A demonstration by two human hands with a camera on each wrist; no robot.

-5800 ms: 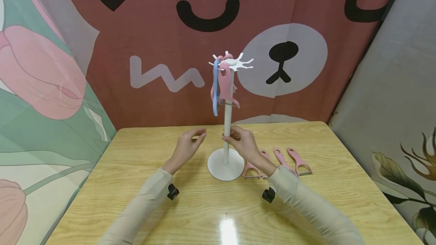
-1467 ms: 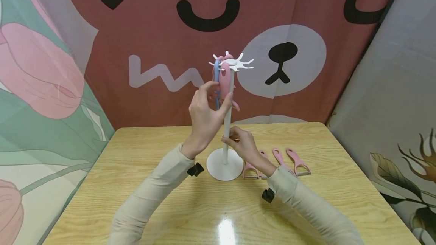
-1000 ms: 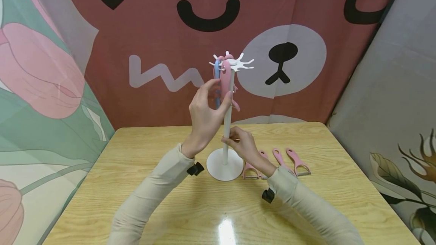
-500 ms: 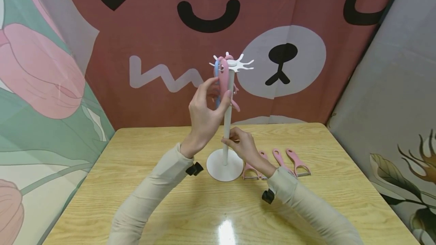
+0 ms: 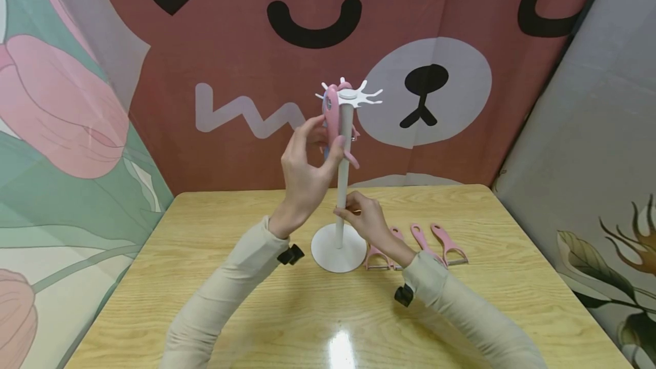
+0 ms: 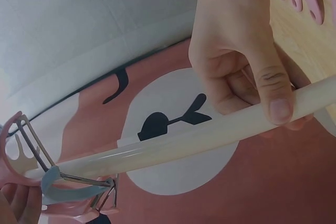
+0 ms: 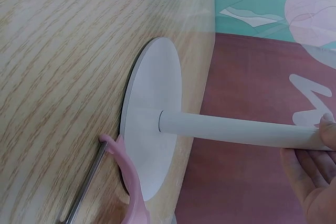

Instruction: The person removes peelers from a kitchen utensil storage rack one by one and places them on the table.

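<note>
A white stand with a pole [image 5: 342, 187], a round base [image 5: 328, 256] and a ring of hooks [image 5: 365, 97] stands upright on the table. In the head view, my left hand [image 5: 305, 174] is raised beside the pole and grips a pink peeler [image 5: 332, 111] by its lower part, its handle top up at the hooks. A blue peeler [image 6: 53, 186] hangs close to it, mostly covered in the head view, and more pink peeler parts [image 5: 352, 158] show behind. Lower down, my right hand [image 5: 368, 218] pinches the pole [image 7: 236, 129] between thumb and fingers.
Several pink peelers [image 5: 447, 239] lie in a row on the wooden table [image 5: 205, 278], right of the base and partly behind the right forearm. One peeler [image 7: 131, 177] lies right at the base edge. A printed curtain [image 5: 230, 50] hangs behind the table.
From low beside the pole, my left hand has risen and taken hold of the pink peeler. That peeler has turned and shifted slightly left, covering the blue one. My right hand stays on the pole.
</note>
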